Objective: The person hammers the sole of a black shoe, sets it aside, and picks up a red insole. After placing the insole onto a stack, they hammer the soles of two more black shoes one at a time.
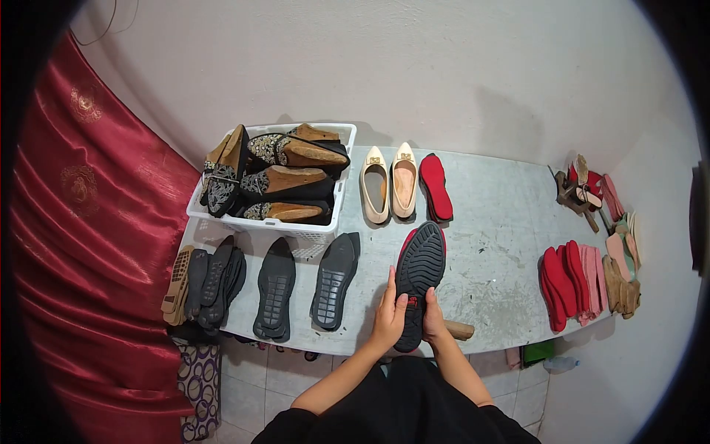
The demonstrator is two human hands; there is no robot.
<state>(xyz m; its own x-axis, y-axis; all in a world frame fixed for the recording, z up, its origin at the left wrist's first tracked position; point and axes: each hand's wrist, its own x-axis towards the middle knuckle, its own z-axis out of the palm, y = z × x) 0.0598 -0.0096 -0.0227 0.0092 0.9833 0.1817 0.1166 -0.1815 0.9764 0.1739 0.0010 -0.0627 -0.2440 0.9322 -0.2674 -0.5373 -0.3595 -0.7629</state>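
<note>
My left hand (pixel 388 318) grips the left edge of a black ridged shoe sole (pixel 420 270), and my right hand (pixel 435 318) grips its right edge. The sole is upright in view, tread side facing me, with a small red label near its middle. A strip of red shows behind its upper left edge. Above it on the table lie a red insole stack (pixel 435 188) and a pair of cream flat shoes (pixel 404 181). A wooden piece (pixel 459 330) rests beside my right hand, partly hidden by it.
A white basket (pixel 345 174) holds patterned black shoes on wooden lasts. Black soles (pixel 335 285) stand in groups along the table's (pixel 488 259) left front. Red insoles (pixel 566 285), pink pieces (pixel 592 281) and scraps lie at the right. A red curtain (pixel 89 244) hangs at the left.
</note>
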